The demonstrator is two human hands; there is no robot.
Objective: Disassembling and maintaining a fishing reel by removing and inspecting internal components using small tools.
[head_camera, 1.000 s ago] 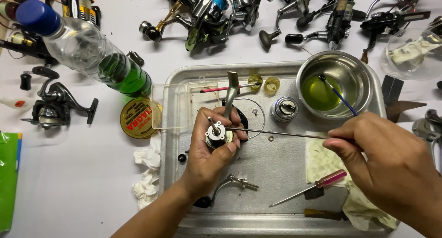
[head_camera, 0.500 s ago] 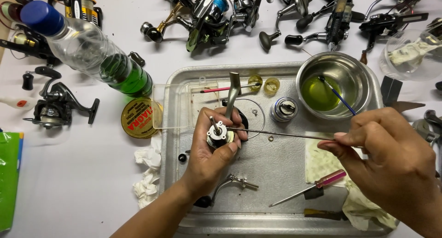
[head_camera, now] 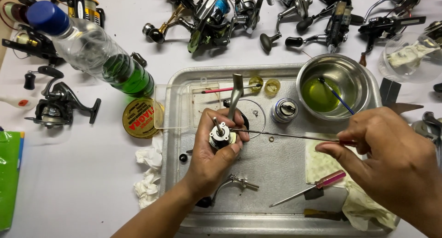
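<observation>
metal reel body [head_camera: 222, 137], small, stiff and likely greasy, sits mid-frame over the tray [head_camera: 276, 173], gripped around its sides by the left hand [head_camera: 214, 157]; the right hand [head_camera: 391, 155] pinches a thin screwdriver [head_camera: 285, 136] touching it.

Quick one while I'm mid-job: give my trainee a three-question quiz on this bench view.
1. True or false: the left hand holds the reel body above the metal tray.
2. What does the right hand hold: A) long thin screwdriver, B) brush, C) scissors?
3. What colour is the liquid in the steel bowl?

Key: 1 true; 2 A; 3 yellow-green.
</observation>
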